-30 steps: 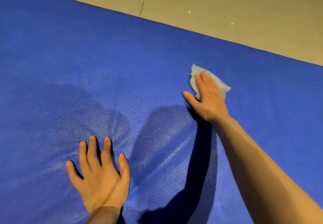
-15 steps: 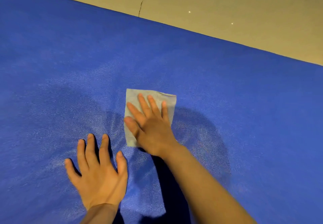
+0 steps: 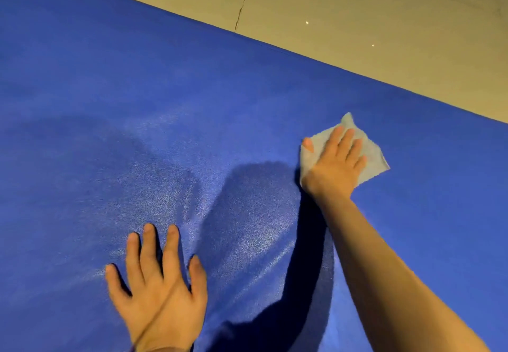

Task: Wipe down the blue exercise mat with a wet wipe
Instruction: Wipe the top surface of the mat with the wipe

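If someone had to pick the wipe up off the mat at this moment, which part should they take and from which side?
Probably the far corner of the wipe, pinched from the side toward the floor. It sticks out past the fingertips of the right hand, which presses flat on the rest. The left hand rests spread on the mat, apart from the wipe.

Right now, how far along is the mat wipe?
Partway. Done: a darker, glistening damp patch covers the middle of the mat, in front of the left hand. In hand: the right hand presses the wipe flat at that patch's right edge, while the left hand rests flat on the mat. Left: the strip along the far edge and the area right of the wipe look matte, apparently unwiped.
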